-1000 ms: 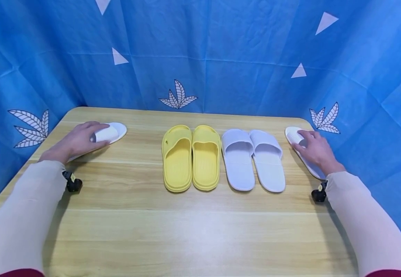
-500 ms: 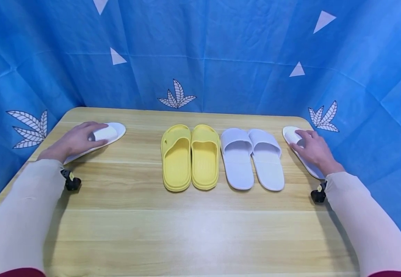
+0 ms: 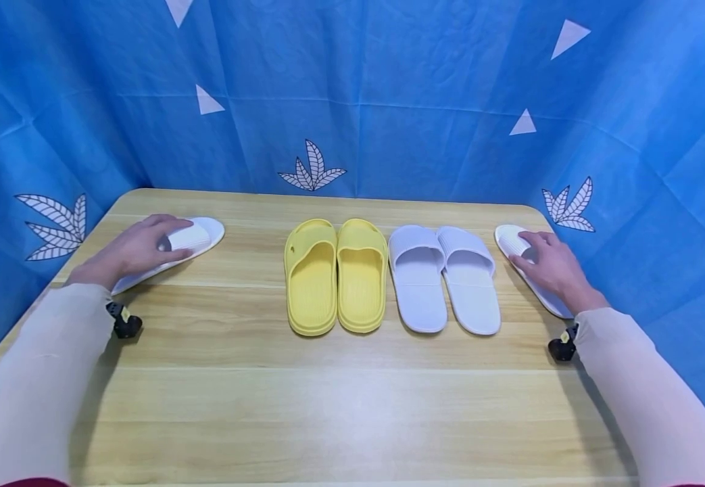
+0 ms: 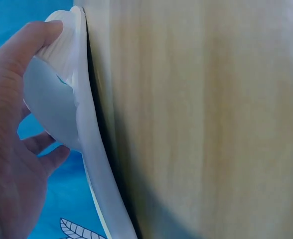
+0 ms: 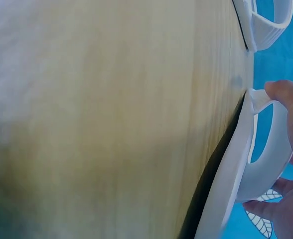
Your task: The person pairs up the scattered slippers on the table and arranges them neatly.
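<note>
My left hand (image 3: 136, 250) grips a white slipper (image 3: 206, 237) at the back left of the table. In the left wrist view the thumb (image 4: 32, 42) presses the ribbed strap and fingers show on its far side. The sole edge (image 4: 92, 129) runs close along the tabletop. At the back right, my right hand (image 3: 551, 265) holds another white slipper (image 3: 513, 238) by its strap. The right wrist view has the thumb (image 5: 286, 92) at the strap's front and fingertips (image 5: 260, 208) by its rear edge. Both slippers point away, angled inward.
Yellow slippers (image 3: 361, 287) stand side by side mid-table. To their right is a pale lavender-white pair (image 3: 422, 297), straps touching. The wooden tabletop (image 3: 352, 412) ends at a blue curtain (image 3: 364, 88) behind and at both sides.
The right hand and its slipper have shifted slightly left, toward the lavender-white pair. The left hand's slipper has moved very little. Both middle pairs stay in place.
</note>
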A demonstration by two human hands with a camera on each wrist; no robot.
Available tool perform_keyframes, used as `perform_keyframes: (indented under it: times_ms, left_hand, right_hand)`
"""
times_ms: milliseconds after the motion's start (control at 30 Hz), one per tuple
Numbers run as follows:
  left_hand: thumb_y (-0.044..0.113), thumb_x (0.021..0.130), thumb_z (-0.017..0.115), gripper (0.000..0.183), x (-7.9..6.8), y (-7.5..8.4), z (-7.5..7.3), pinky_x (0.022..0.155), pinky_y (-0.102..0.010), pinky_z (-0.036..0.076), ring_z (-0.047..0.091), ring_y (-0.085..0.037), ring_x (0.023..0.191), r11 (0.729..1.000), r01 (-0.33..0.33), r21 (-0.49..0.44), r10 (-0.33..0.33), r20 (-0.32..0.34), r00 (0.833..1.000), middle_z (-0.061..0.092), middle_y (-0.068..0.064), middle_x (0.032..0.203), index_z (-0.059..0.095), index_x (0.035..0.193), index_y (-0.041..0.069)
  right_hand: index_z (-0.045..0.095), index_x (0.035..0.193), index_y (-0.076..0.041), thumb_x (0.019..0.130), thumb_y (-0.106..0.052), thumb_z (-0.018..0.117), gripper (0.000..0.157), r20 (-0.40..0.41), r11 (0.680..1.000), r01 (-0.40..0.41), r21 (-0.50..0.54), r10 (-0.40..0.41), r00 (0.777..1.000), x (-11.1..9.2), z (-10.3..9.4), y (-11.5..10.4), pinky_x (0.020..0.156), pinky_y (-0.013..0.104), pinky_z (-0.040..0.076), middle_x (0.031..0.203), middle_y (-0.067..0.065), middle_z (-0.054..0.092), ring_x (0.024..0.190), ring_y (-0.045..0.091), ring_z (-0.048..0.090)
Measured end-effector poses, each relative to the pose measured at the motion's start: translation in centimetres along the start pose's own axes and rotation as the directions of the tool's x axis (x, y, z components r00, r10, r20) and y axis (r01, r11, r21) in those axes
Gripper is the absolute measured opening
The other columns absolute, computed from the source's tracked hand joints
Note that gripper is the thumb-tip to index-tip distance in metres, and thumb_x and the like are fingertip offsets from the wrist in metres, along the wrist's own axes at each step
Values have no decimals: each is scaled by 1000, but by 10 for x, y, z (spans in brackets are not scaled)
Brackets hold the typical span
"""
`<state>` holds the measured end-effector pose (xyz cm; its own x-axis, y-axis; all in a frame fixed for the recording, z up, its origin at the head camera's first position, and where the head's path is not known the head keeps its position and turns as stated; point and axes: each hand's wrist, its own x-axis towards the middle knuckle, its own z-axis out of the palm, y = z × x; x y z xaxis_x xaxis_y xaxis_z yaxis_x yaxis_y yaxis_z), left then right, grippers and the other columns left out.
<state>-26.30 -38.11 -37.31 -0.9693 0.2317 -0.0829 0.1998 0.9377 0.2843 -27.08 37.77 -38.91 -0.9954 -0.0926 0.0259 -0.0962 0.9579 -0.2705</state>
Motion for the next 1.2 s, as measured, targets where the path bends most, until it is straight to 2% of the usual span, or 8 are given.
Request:
perform_keyframes:
  times_ms: [467, 867, 1200]
  left_hand:
    - [66, 87, 58, 89, -4, 4, 3, 103, -74, 19, 20, -53, 136, 998, 44, -39, -43, 30, 999, 20, -29, 153, 31, 154, 14]
    - [59, 89, 62, 82, -9, 10, 4, 103, -71, 23, 25, -51, 134, 999, -22, -29, 23, 22, 1000, 25, -28, 150, 37, 150, 10]
    - [57, 89, 63, 79, -9, 20, 6, 105, -68, 24, 27, -49, 135, 998, -58, -20, 59, 7, 998, 28, -26, 150, 39, 149, 10]
  right_hand:
    - [37, 149, -5, 95, -54, 54, 75, -33, 998, 57, 28, -56, 998, -18, -4, 0, 102, 70, 23, 146, 32, 30, 130, 56, 28]
    - [39, 148, -7, 94, -51, 59, 72, -73, 994, 89, 67, -84, 994, -34, -8, -1, 101, 70, 24, 147, 29, 32, 131, 54, 29]
    - [38, 149, -9, 93, -53, 58, 74, -58, 992, 93, 81, -88, 994, -45, -7, -5, 99, 72, 25, 148, 27, 31, 131, 53, 29]
